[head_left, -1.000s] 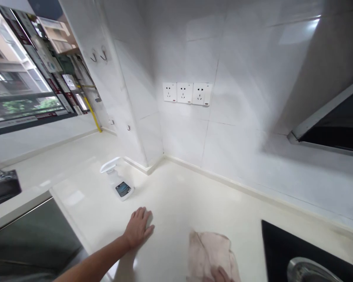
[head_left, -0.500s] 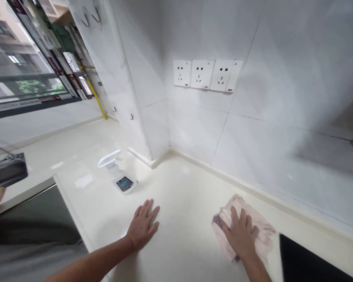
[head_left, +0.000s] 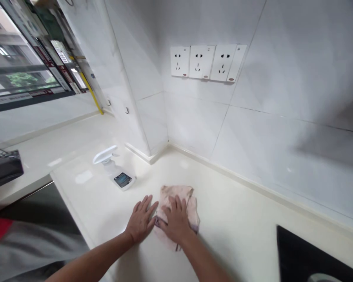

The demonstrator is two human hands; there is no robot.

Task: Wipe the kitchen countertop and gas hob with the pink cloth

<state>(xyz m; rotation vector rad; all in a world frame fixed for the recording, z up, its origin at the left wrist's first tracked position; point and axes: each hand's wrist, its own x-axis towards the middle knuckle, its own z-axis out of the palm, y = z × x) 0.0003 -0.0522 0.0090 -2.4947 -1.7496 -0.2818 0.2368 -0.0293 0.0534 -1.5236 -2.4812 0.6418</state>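
Observation:
My right hand (head_left: pixel 176 221) grips a pale pink cloth (head_left: pixel 179 191), pressing it against the cream countertop (head_left: pixel 232 219) with slightly bent fingers. Part of the cloth is hidden under that palm. Just to the left, my left hand (head_left: pixel 140 219) lies flat on the counter, fingers spread and holding nothing. Its thumb is close beside the cloth's left edge; whether they touch I cannot tell. Beyond the left hand stands a clear spray bottle (head_left: pixel 114 170) with a white trigger head and a dark label.
White tiled walls meet at a corner behind the counter, with three power sockets (head_left: pixel 204 62) above. A black cooktop (head_left: pixel 308 258) sits at right. Another person's grey-and-red clothing (head_left: pixel 38 243) shows at lower left, near a dark pan-like object (head_left: pixel 4 168). A window (head_left: pixel 20 62) is at upper left.
My right hand has slid the cloth leftward over the counter, from near the cooktop to beside my left hand. My left hand stays in place. The other person's hand has left view.

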